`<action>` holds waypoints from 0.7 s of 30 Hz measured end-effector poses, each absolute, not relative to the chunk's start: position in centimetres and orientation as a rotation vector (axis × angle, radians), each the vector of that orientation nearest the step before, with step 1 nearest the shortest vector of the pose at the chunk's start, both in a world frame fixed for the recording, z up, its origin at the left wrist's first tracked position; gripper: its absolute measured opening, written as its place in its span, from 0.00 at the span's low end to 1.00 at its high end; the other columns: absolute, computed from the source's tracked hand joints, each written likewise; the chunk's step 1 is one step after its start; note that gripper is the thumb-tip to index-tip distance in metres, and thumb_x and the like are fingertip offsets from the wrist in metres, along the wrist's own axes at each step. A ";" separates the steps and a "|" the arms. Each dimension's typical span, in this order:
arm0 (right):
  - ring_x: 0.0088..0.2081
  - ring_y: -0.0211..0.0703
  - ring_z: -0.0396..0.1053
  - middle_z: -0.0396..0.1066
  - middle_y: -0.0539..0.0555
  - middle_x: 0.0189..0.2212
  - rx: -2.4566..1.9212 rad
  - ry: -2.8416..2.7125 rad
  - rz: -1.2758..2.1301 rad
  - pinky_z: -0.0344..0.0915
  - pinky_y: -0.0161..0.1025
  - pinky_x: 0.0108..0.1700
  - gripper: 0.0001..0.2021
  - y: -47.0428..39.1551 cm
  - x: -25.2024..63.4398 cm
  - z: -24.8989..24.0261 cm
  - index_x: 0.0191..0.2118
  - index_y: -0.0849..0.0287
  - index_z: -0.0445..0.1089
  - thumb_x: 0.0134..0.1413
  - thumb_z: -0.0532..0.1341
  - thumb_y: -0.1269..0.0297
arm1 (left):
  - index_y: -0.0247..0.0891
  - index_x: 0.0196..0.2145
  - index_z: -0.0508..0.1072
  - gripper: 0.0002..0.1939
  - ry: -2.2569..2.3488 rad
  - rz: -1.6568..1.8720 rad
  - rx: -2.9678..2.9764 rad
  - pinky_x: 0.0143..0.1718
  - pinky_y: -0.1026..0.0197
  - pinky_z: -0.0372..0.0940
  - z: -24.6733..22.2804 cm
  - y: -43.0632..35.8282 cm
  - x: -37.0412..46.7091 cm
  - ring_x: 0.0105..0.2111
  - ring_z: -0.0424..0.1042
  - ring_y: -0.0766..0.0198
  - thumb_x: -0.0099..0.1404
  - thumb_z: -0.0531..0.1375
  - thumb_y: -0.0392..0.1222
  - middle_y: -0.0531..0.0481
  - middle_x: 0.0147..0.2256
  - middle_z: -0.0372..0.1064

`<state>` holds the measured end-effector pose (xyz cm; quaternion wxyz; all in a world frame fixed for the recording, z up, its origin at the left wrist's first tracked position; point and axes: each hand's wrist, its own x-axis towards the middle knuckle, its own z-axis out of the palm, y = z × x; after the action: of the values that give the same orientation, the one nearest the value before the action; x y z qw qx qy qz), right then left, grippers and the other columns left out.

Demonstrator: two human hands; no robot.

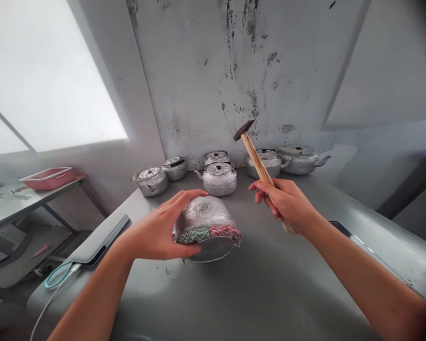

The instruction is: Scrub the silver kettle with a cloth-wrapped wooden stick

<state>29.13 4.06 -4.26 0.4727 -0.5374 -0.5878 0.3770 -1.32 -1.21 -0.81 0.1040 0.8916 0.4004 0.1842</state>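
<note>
My left hand [159, 227] grips a dented silver metal kettle [208, 210] from its left side, thumb below and fingers over the top. The kettle lies tipped on the table, its round opening turned toward me. A green, red and white cord-wrapped handle [209, 232] runs across it just above the opening. My right hand [284, 201] is closed round the wooden handle of a hammer [257, 158]. The dark hammer head is raised up and to the right of the kettle, apart from it.
Several lidded metal kettles [220, 179] stand along the table's back, against a stained wall. At the left lies a grey case [101, 237] with a cable [60, 279]. A dark flat tray-like object [369, 251] is partly behind my right arm. A pink basket [49, 177] sits on a side table.
</note>
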 end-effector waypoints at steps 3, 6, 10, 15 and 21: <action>0.13 0.29 0.53 0.69 0.48 0.19 -1.302 -1.431 0.922 0.54 0.29 0.12 0.14 4.2 29.2 -4.3 0.35 0.58 0.76 0.61 0.59 0.53 | 0.56 0.66 0.52 0.46 1.115 0.453 2.627 0.52 0.56 0.67 -0.7 -1.4 -1.2 0.53 0.68 0.52 0.54 0.65 0.37 0.49 0.64 0.54; 0.13 0.30 0.54 0.69 0.48 0.20 -1.293 -1.422 0.918 0.54 0.30 0.12 0.14 4.2 29.5 -4.3 0.35 0.57 0.76 0.61 0.60 0.53 | 0.55 0.65 0.56 0.43 1.081 0.441 2.617 0.50 0.56 0.67 -0.6 -1.4 -1.2 0.55 0.67 0.50 0.55 0.65 0.38 0.47 0.66 0.50; 0.14 0.30 0.54 0.70 0.49 0.22 -1.265 -1.399 0.902 0.54 0.30 0.13 0.13 4.2 29.7 -4.2 0.37 0.57 0.76 0.61 0.60 0.54 | 0.52 0.62 0.60 0.36 1.120 0.502 2.590 0.53 0.52 0.65 -0.5 -1.3 -0.7 0.56 0.66 0.49 0.60 0.66 0.57 0.46 0.62 0.58; 0.14 0.31 0.53 0.67 0.47 0.22 -1.157 -1.363 0.867 0.53 0.30 0.13 0.12 3.5 29.1 -3.7 0.42 0.55 0.73 0.61 0.60 0.54 | 0.53 0.60 0.65 0.34 1.101 0.616 2.614 0.50 0.53 0.66 -0.7 -0.6 0.8 0.48 0.70 0.52 0.59 0.65 0.61 0.47 0.53 0.64; 0.14 0.33 0.52 0.61 0.44 0.20 -1.063 -1.359 0.824 0.54 0.31 0.13 0.15 0.5 28.7 0.1 0.54 0.45 0.67 0.65 0.54 0.51 | 0.50 0.61 0.63 0.35 1.106 0.716 2.643 0.53 0.51 0.64 -1.4 1.7 1.8 0.50 0.68 0.51 0.59 0.66 0.57 0.44 0.55 0.60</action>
<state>28.68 0.49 0.13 0.5768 -0.4540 -0.5808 0.3521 1.76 1.70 -1.36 0.0940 0.8910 0.3730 0.2414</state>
